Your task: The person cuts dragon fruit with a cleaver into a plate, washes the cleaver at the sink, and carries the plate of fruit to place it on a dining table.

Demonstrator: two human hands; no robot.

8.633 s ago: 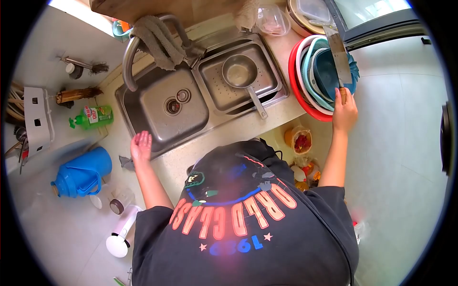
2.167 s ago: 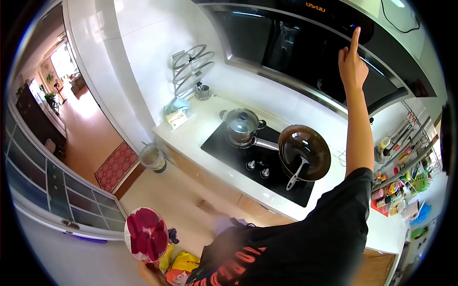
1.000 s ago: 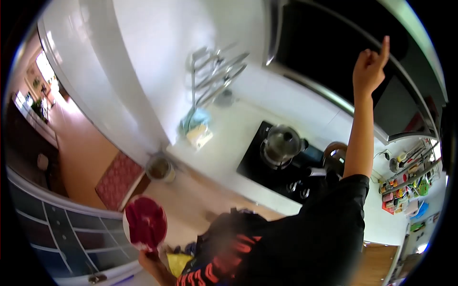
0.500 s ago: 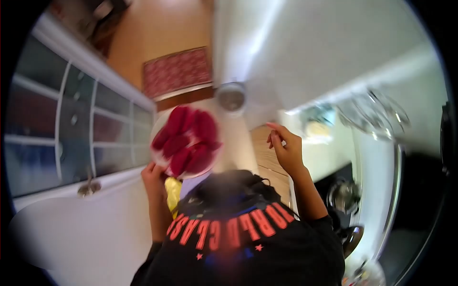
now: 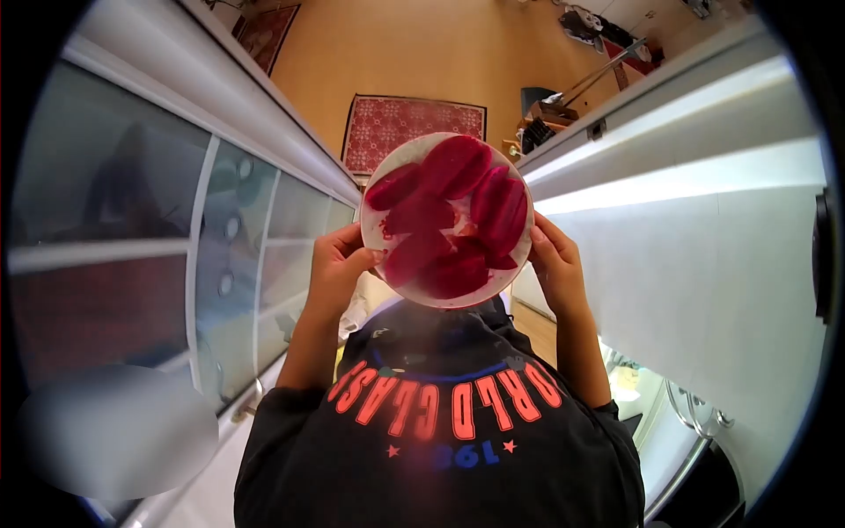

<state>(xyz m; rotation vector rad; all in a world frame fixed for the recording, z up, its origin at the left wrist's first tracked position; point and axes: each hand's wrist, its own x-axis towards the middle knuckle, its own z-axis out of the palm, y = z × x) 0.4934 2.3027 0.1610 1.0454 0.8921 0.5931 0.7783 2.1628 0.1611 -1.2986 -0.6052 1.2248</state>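
Observation:
A round white plate (image 5: 373, 227) is held up in front of my chest, between both hands. On it lie several deep magenta-red, elongated pieces of cut food (image 5: 500, 211), with small red crumbs and stains around them; their exact kind I cannot make out. My left hand (image 5: 341, 264) grips the plate's left side, the thumb over the rim and the other fingers mostly hidden underneath. At the right rim, my right hand (image 5: 556, 262) holds on as well, its fingers partly behind the plate.
A white-framed glass door (image 5: 202, 264) runs along the left. To the right stands a pale wall panel (image 5: 687, 264), with a metal rack (image 5: 695, 409) low down. Ahead, a red patterned rug (image 5: 414, 119) lies on the wooden floor (image 5: 396, 44), and a box of items (image 5: 550, 114) stands farther right.
The right hand, free before, has come over to grip the plate's right rim. The plate has moved to the middle of the view, and the view has turned toward the doorway and rug.

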